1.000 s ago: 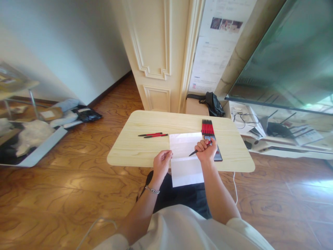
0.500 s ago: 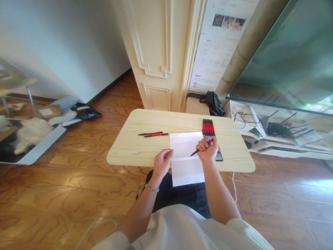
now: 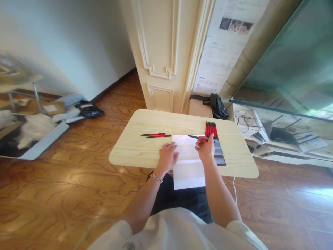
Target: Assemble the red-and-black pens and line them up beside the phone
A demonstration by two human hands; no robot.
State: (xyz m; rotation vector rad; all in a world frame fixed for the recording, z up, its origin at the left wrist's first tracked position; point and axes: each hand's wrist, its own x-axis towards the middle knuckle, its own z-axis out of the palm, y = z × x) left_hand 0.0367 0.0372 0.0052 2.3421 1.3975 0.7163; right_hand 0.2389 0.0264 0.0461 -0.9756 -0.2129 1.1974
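Observation:
My right hand [image 3: 206, 150] pinches a red-and-black pen [image 3: 198, 138] that points left over the top of a white sheet of paper [image 3: 187, 163]. My left hand [image 3: 168, 156] lies flat with spread fingers on the paper's left edge. The paper hangs over the near edge of a small light-wood table [image 3: 135, 149]. Two more red-and-black pens [image 3: 155, 135] lie side by side to the left of the paper. A row of several pens [image 3: 211, 128] rests on a dark tray [image 3: 219, 156] just right of my right hand.
A cream panelled door [image 3: 161, 52] stands behind the table, with a black bag [image 3: 217, 106] at its foot. A low white shelf [image 3: 286, 146] with cables is at right. Clutter and a white tray [image 3: 33, 132] lie on the wood floor at left.
My right hand has turned the pen from a fist grip to a fingertip pinch, now pointing left. My left hand opened from a loose curl and settled flat on the paper.

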